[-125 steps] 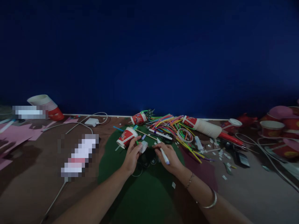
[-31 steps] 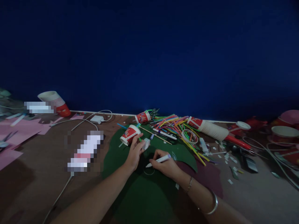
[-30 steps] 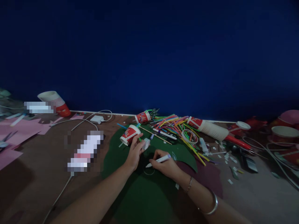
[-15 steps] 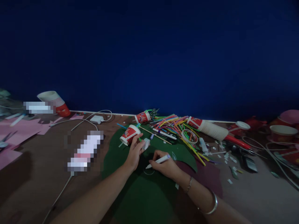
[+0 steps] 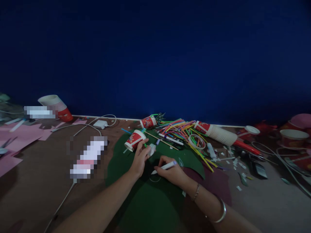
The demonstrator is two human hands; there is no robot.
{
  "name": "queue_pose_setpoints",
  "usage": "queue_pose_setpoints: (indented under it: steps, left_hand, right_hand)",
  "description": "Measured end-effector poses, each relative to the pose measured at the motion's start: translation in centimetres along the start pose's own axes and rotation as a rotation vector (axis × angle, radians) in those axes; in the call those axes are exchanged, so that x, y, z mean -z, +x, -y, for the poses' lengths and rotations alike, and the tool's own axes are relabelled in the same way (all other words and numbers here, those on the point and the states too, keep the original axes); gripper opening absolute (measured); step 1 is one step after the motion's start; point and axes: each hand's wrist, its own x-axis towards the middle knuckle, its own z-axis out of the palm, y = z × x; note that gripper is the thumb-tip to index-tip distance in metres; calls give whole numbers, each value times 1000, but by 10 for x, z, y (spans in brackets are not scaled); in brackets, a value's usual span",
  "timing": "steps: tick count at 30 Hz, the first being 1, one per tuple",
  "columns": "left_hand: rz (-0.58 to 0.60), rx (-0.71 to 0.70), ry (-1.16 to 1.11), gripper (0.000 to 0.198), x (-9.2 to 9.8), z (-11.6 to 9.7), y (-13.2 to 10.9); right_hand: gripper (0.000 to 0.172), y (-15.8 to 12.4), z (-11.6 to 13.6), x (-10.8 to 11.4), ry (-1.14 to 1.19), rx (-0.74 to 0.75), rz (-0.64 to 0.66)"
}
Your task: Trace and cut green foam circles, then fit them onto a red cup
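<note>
A: Your R hand (image 5: pixel 173 175)?
B: Pinching the marker (image 5: pixel 166 166) over the green sheet (image 5: pixel 150 205); tip contact unclear.
A: And your L hand (image 5: pixel 138 162)?
B: Holding a small whitish obj. (image 5: pixel 152 150) above that sheet, part hidden, can't ID.

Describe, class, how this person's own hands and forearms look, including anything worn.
Neither the left hand nor the right hand wears a glove, and no sleeves show. Past the right hand come a thin chain bracelet and, farther up, a thicker, shiny silver bangle. No jewellery shows on the left forearm.
</note>
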Motion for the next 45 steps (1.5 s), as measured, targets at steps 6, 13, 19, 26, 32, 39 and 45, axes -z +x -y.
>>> queue_pose_setpoints:
  steps: [6,13,19,26,32,39,45]
  left_hand:
    - [1,5,-7,43,1,1,0]
    - [13,-5,-6,42,0,1,0]
    - [16,-1,-38,45,0,1,0]
    - [15,2,-48,45,-1,1,0]
    - [15,4,-56,52,0,1,0]
    - [28,-6,-52,50,1,3,1]
    - [15,2,-52,53,0,1,1]
  right_hand:
    - [17,1,-1,0,-23,-10,-13]
    - [17,1,-1,0,-38,-15,-39]
    - [16,2,-1,1,-34,-18,-46]
    - [14,2,-5,0,-32,11,-66]
    - [14,3,-8,0,-30,4,-69]
    - [14,4,-9,0,-45,15,-79]
    - [14,4,-8,1,-16,8,-73]
